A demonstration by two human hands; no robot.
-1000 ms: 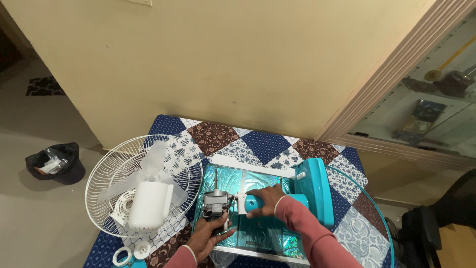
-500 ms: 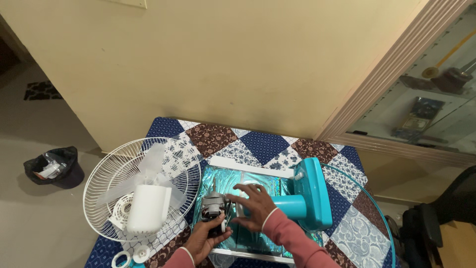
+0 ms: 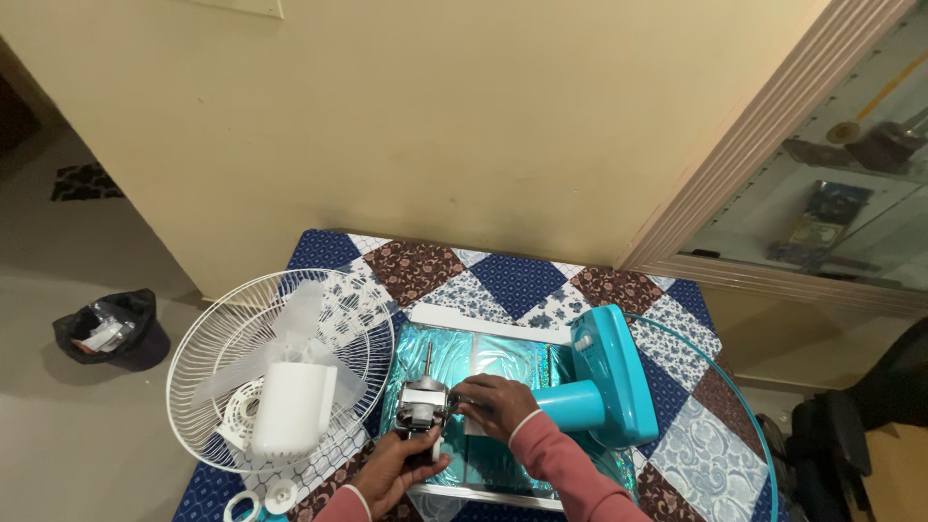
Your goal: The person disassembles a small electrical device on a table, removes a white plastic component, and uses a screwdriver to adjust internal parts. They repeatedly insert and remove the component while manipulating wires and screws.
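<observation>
A table [image 3: 522,275] covered with a patchwork cloth of blue, brown and white diamonds stands against a plain cream wall [image 3: 464,126]. To the right of the wall, a glass-fronted cabinet [image 3: 831,193] shows some dim objects inside. On the floor at the left sits a black bag [image 3: 111,329] with scraps in it.

A white wire fan guard [image 3: 280,382] lies over the table's left edge, and in it rest clear fan blades [image 3: 300,309] and a white plastic housing [image 3: 293,408]. Just below the guard, at the table's near corner, lie two small white rings [image 3: 261,501].

In the middle of the table a shiny teal sheet [image 3: 503,358] is spread out. On its right side lies a teal fan base [image 3: 604,382] with a round stem pointing left toward the hands. A clear curved rim [image 3: 749,425] arcs past it on the right.

On the sheet's left part sits a small metal fan motor [image 3: 422,406], its thin shaft pointing up and away. The left hand [image 3: 396,469] grips the motor from below, fingers curled around its body. The right hand [image 3: 498,406], in a pink sleeve, rests its fingertips on the motor's right side, closed lightly against it.
</observation>
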